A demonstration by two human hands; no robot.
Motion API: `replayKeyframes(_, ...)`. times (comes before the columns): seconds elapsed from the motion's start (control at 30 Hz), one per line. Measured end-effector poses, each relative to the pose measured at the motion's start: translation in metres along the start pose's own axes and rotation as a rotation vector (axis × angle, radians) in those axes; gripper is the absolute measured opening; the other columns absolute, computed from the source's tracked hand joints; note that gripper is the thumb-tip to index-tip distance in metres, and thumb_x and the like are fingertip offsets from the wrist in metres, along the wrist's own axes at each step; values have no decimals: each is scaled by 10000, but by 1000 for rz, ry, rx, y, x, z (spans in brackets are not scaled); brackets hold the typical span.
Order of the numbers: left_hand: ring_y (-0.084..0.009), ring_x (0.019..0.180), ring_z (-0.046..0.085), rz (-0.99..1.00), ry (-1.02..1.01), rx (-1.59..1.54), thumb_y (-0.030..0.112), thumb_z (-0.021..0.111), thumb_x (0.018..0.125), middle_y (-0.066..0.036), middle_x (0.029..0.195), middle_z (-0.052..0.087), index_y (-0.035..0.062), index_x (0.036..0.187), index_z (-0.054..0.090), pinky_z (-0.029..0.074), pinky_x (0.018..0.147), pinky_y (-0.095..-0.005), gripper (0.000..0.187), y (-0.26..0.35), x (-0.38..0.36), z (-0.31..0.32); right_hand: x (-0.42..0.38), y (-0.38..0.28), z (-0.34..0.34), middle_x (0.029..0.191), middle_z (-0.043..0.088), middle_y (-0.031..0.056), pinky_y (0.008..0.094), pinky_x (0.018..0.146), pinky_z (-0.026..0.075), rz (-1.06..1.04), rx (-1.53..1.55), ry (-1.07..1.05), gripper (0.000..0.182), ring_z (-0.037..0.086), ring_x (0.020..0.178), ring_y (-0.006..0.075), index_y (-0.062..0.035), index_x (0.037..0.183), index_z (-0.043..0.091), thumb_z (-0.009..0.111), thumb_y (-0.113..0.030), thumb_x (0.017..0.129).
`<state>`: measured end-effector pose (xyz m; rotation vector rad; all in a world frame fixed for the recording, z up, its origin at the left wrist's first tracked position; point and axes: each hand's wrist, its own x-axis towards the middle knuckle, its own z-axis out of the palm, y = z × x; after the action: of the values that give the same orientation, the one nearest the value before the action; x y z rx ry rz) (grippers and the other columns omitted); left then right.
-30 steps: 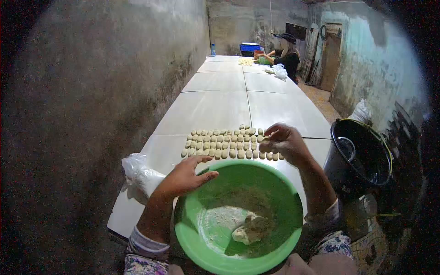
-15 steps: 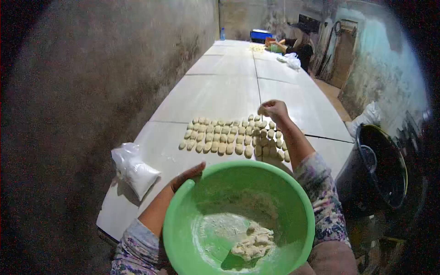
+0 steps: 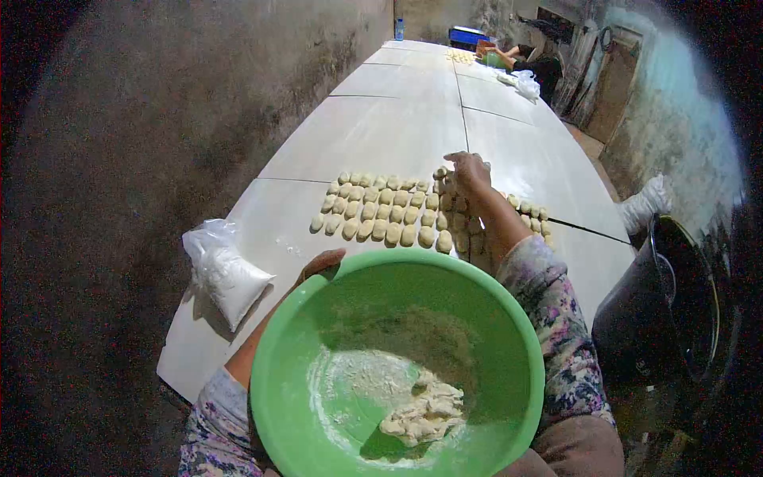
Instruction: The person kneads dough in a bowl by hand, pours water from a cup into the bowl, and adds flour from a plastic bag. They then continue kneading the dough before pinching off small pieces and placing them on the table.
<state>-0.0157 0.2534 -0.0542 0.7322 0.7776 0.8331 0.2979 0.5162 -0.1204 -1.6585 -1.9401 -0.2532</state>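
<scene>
A big green plastic basin (image 3: pixel 274 350) is tilted toward me at the near end of the table. Inside it lie a lump of sticky dough (image 3: pixel 425 413) and a dusting of flour. My left hand (image 3: pixel 322 264) grips the basin's far left rim, its fingers partly hidden. Over the table, my right hand (image 3: pixel 469 169) reaches to the far edge of rows of small oval dough pieces (image 3: pixel 381 211). Its index finger stretches left, just above one dough piece (image 3: pixel 439 172), and the fingers look apart. The right forearm hides part of the rows.
A plastic bag of white flour (image 3: pixel 230 278) stands on the left of the long white table (image 3: pixel 381 119). A dark bucket (image 3: pixel 636 310) is at the right, near a white sack (image 3: pixel 645 203). Another person (image 3: pixel 544 75) works at the far end beside a blue container (image 3: pixel 467 36).
My right hand has gone from a closed pinch to fingers apart at the rows' far edge. The view has shifted, and the basin appears a little further left.
</scene>
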Motion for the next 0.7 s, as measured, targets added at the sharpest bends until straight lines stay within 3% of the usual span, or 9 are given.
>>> replayKeyframes(0.07, -195, 1232, 446, 9, -1, -1, 498, 565, 863, -100, 1333, 487, 66, 1333, 456, 369, 1033, -356, 647, 0, 0, -1, 1, 11, 13, 1187, 615, 7, 474, 883, 448, -203, -43, 102, 356, 549, 1119, 246, -228, 1136, 633, 586, -154, 791)
replayKeyframes(0.1, -195, 1232, 446, 10, -4, -4, 495, 565, 864, -100, 1333, 487, 66, 1333, 456, 369, 1034, -356, 645, 0, 0, -1, 5, -5, -15, 1205, 607, 2, 489, 908, 427, -182, -44, -179, 367, 527, 1153, 242, -205, 1167, 617, 551, -178, 808)
replayKeyframes(0.13, -195, 1232, 447, 12, -4, -4, 492, 564, 865, -100, 1333, 487, 66, 1333, 456, 369, 1034, -356, 642, 1, 0, -2, 3, -12, -20, 1205, 607, 2, 489, 908, 427, -185, -44, -177, 367, 527, 1153, 242, -205, 1167, 617, 551, -178, 808)
replayKeyframes(0.2, -195, 1232, 447, 14, -6, -9, 486, 564, 866, -100, 1333, 487, 66, 1333, 456, 369, 1034, -356, 637, 1, 0, -2, -5, -26, -27, 1181, 625, 31, 457, 905, 441, -207, -141, -349, 365, 564, 1107, 267, -148, 1149, 626, 509, -151, 803)
replayKeyframes(0.23, -195, 1232, 447, 16, -2, -9, 483, 564, 867, -100, 1334, 487, 66, 1333, 456, 369, 1035, -357, 635, 1, 0, -2, -1, -28, -31, 1141, 647, 81, 407, 899, 455, -36, 151, -525, 364, 616, 1016, 281, -98, 1131, 634, 490, -132, 799)
replayKeyframes(0.37, -196, 1232, 448, 22, -3, -12, 470, 564, 870, -100, 1334, 486, 66, 1334, 455, 370, 1035, -357, 624, 0, -1, -2, 1, -24, -29, 1080, 667, 123, 374, 860, 474, -139, 118, -526, 314, 650, 905, 278, -74, 1073, 652, 509, -152, 804)
replayKeyframes(0.47, -196, 1232, 449, 23, 4, -12, 461, 563, 872, -100, 1334, 486, 67, 1334, 455, 370, 1036, -358, 617, 1, -3, -1, -5, -25, -20, 1241, 591, 80, 460, 1035, 331, -161, 483, -147, 380, 542, 1152, 234, -133, 1109, 637, 504, -47, 763)
replayKeyframes(0.53, -196, 1232, 449, 25, 8, -14, 455, 563, 874, -100, 1335, 486, 67, 1334, 454, 370, 1037, -358, 612, 1, -5, -2, -1, -22, -33, 1248, 580, 39, 720, 1019, 63, -71, 97, -169, 538, 485, 1224, 247, -229, 1160, 616, 457, 39, 722)
replayKeyframes(0.7, -196, 1232, 450, 25, 12, -12, 440, 562, 878, -100, 1335, 486, 67, 1335, 454, 370, 1038, -359, 599, 0, -6, -3, -4, -19, -46, 1182, 616, 61, 704, 1033, 57, -91, 99, -277, 463, 543, 1153, 265, -195, 1076, 664, 461, 31, 727)
